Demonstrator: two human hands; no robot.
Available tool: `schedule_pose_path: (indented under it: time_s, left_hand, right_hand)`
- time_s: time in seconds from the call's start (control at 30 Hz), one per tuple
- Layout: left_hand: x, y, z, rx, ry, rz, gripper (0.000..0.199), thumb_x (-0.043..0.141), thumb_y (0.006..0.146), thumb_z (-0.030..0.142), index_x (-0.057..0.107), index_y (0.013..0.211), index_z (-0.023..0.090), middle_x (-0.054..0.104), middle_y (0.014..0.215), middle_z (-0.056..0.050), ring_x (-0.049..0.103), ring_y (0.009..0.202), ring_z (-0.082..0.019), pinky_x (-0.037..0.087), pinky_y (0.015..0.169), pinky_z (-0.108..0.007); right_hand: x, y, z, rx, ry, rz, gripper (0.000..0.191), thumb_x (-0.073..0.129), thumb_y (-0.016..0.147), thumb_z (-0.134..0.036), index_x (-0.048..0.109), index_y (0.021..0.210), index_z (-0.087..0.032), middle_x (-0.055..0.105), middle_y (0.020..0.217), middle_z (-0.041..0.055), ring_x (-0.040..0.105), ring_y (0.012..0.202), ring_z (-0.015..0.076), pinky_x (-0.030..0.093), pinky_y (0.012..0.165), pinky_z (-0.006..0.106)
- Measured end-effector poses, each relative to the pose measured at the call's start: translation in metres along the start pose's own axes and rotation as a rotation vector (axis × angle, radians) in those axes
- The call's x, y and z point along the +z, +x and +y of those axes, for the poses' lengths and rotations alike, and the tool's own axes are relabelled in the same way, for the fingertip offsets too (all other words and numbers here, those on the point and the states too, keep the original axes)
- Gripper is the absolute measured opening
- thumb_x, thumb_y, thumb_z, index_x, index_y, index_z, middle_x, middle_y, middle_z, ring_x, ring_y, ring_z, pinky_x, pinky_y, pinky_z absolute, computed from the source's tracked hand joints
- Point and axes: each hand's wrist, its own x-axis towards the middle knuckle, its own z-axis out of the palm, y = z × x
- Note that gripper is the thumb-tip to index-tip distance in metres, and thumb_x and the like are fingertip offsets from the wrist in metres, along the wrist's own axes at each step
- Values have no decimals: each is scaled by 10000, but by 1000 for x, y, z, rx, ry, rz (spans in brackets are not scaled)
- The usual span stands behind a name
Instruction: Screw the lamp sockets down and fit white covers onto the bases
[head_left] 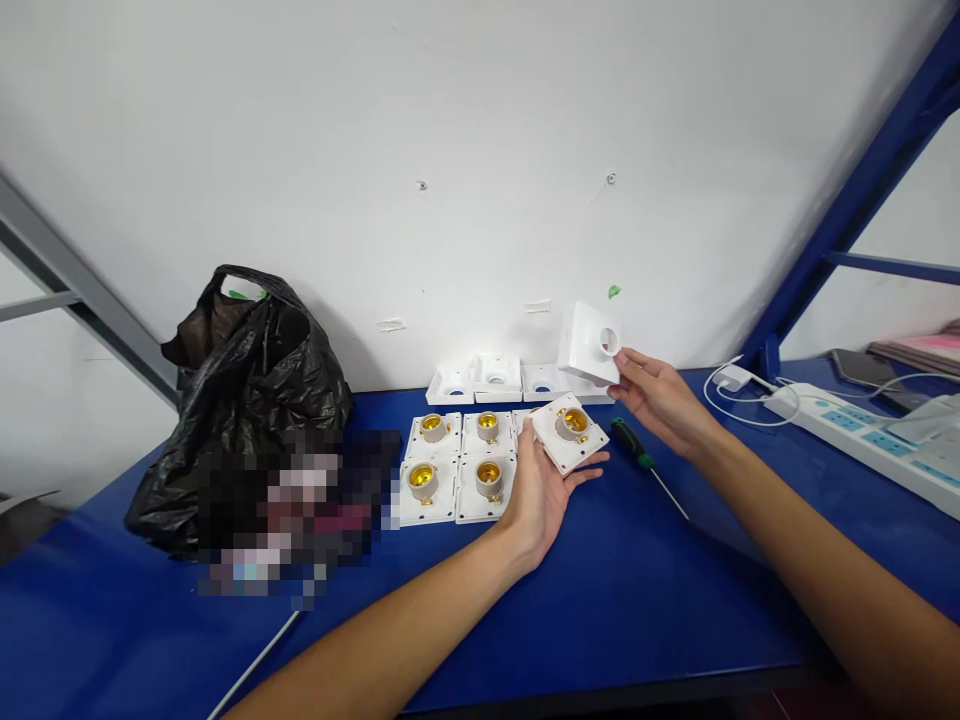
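My left fingers are clamped on a white base plate, the thumb at its left edge and the others spread beneath. A round socket with a gold-coloured lining rises from this plate, which I hold tilted above the blue surface. My right fingers pinch a white cover by its right side, near its round opening, holding it in the air, higher than the plate. On the surface, just left of the plate I hold, lie four similar plates in two rows of two, sockets facing up; part of another plate shows behind my thumb. Beyond them, a row of covers sits along the wall. A screwdriver with a green and black handle lies between my arms, its shaft pointing toward me and rightward. Farther right are a white power strip and a dark phone. On the left stands a black plastic bag, beside a pixelated patch whose contents I cannot tell.
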Motion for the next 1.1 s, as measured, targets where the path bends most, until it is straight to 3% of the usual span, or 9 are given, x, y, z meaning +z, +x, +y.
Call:
schedule_pose_path:
  time_s: [0.17,0.33,0.43,0.57,0.73,0.8,0.9,0.97,1.1]
  left_hand:
    - [1,-1,1,12,-8,-2,725,198,1079,634,546,1450,118,736,1238,-191,757,945,-292,558,863,-387]
    - [3,-2,1,25,3,-41,739,210,1076,636,627,1373,103,749,1193,-195,746,850,-271,555,803,-374]
    - [4,-2,2,16,-3,-25,741,236,1071,646,647,1344,93,766,1115,-192,741,828,-268,557,798,-373]
    - [4,-2,2,-1,-14,-30,696,261,1085,609,644,1344,88,771,1086,-181,739,808,-250,563,794,-360]
    - [3,-2,2,-1,-10,10,538,388,1091,499,653,1301,80,775,1041,-164,734,786,-236,572,788,-349]
    - [3,-2,2,-6,-8,26,511,397,1092,472,650,1294,76,775,1033,-163,731,771,-234,575,780,-351]
    - [4,-2,2,-9,-8,24,505,387,1097,464,649,1282,74,775,1032,-163,727,752,-229,577,764,-348]
    - [4,-3,3,-9,-7,21,507,384,1098,465,649,1276,71,777,1005,-162,725,743,-227,575,754,-343]
    - [4,-3,3,-19,7,23,524,384,1097,471,636,1285,51,774,997,-176,717,739,-222,569,755,-338]
  right_hand:
    - [-4,-8,-13,189,20,-211,425,795,826,-511,767,1114,-199,655,824,32,545,696,140,461,583,271]
    - [-9,-15,-17,293,-231,-412,431,768,858,-495,755,1197,-228,636,784,11,438,582,95,354,499,242]
    - [-11,-16,-17,292,-328,-394,473,770,845,-499,726,1250,-258,670,851,18,440,532,83,352,481,253]
    - [-12,-16,-13,258,-348,-384,634,755,854,-514,561,1428,-328,628,881,-14,475,539,92,382,488,257]
    - [-14,-13,-6,167,-423,-483,560,687,910,-539,560,1409,-316,603,944,12,582,768,162,495,648,293]
    - [-15,-11,-4,119,-448,-467,526,682,915,-536,585,1387,-326,630,1140,54,621,1024,225,535,837,347]
    - [-17,-10,-3,150,-407,-517,486,621,958,-535,562,1410,-366,584,1419,58,541,1329,288,481,1061,429]
    - [-17,-10,-4,193,-355,-602,524,609,971,-521,508,1463,-372,580,1462,57,531,1372,294,466,1099,456]
    - [-17,-13,-4,188,-298,-731,756,783,862,-413,437,1531,-349,528,1527,71,546,1374,296,465,1134,475]
